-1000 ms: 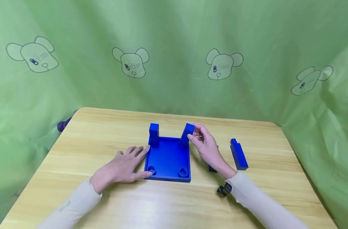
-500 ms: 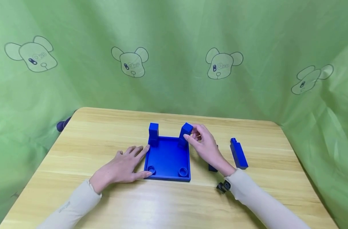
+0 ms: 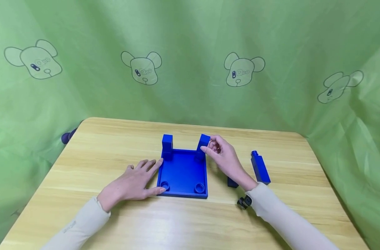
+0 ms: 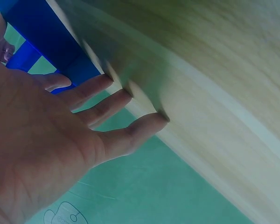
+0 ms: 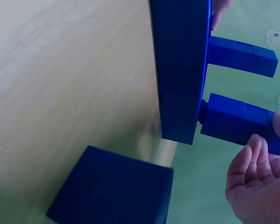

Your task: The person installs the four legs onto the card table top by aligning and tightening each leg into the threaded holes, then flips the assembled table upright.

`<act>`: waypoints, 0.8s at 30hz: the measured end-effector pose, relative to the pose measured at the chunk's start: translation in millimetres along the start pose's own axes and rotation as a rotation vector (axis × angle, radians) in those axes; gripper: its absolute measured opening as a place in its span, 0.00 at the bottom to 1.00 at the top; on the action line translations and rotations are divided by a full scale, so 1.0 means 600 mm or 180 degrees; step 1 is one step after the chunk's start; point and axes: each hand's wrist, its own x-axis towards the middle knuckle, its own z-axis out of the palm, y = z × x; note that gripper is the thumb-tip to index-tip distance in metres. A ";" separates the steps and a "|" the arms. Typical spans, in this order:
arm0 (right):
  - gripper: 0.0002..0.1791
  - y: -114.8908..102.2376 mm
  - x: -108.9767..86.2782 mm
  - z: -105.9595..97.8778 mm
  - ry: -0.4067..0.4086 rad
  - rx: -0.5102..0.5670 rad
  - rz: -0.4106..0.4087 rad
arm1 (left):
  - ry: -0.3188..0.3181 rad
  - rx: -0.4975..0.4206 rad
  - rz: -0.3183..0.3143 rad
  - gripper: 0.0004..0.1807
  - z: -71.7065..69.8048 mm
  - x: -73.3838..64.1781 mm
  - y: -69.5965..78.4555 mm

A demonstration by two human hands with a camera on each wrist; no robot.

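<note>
A blue square panel with a raised rim lies on the table, a round threaded socket in each near corner. One blue square leg stands upright at its far left corner. At the far right corner my right hand pinches a second blue leg near its top between thumb and fingertips. In the right wrist view this leg's threaded end shows partly at the panel, with a narrow gap below its square body. My left hand lies with spread fingers against the panel's left edge, thumb at the near left corner.
A loose blue leg with a threaded end lies on the wooden table to the right. Another blue piece is partly hidden beneath the right wrist. A green curtain with printed bear heads hangs behind the table.
The leg in my right hand has turned and come closer to upright, its top shifting slightly left. My left hand stays in place at the panel.
</note>
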 end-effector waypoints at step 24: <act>0.16 -0.004 0.000 0.000 -0.0005 0.0015 0.0059 | 0.0002 0.0012 0.0004 0.58 0.000 0.000 -0.004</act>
